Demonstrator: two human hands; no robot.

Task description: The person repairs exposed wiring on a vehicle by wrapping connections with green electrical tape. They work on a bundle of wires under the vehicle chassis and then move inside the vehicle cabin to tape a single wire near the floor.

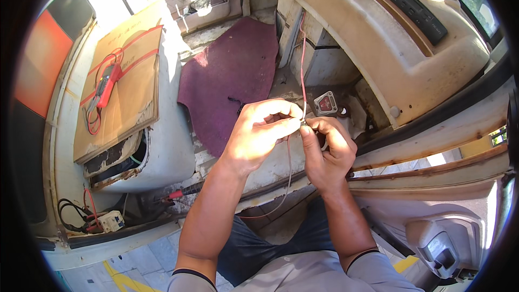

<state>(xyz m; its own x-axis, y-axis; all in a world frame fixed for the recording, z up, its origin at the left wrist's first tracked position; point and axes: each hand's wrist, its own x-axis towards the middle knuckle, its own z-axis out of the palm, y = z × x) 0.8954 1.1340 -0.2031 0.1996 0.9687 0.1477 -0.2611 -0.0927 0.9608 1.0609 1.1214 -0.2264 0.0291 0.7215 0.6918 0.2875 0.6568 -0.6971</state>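
A thin red wire (304, 70) comes down from the dashboard edge to my fingertips and trails on below in a slack loop toward the lower left. My left hand (262, 132) is closed, pinching the wire between thumb and forefinger. Right beside it, my right hand (328, 148) is closed too, its thumb and forefinger pressed on the same short stretch of wire. The fingertips of both hands nearly touch. A small dark spot shows between them, too small to make out, and the fingers hide the wire there.
Behind my hands lies a purple floor mat (230, 75). At left, a clamp meter (109, 84) with leads rests on flat cardboard (121, 119). A white connector (112, 221) with wires sits lower left. The dashboard (373, 38) rises at right, above the open door (432, 197).
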